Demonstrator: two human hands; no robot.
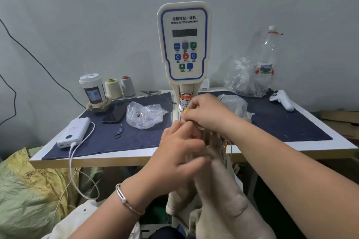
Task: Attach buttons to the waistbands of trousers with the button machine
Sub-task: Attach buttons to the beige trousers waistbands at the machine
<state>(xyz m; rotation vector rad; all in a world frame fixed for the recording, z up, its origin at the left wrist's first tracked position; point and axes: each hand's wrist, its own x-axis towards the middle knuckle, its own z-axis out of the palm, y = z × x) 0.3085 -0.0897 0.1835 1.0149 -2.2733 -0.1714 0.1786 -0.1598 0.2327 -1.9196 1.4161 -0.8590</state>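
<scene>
On the left of the bench (330, 147) we see a white power bank (74, 132) with its cable, then a cup (93, 88), two thread cones (120, 87) and a dark phone (114, 113). Next comes a clear bag (144, 113) on the blue mat (291, 122).

In the middle stands the button machine (183, 44). Right below it, our left hand (180, 153) has its grip curled around the beige trousers (217, 190), holding the top edge up at the machine's foot. Our right hand (206, 112) pinches the same cloth just above, close to the machine. The trousers hang down from the bench edge toward us.

Farther right sit more plastic bags (244, 77), an empty bottle (268, 54) and a white controller (282, 100).
</scene>
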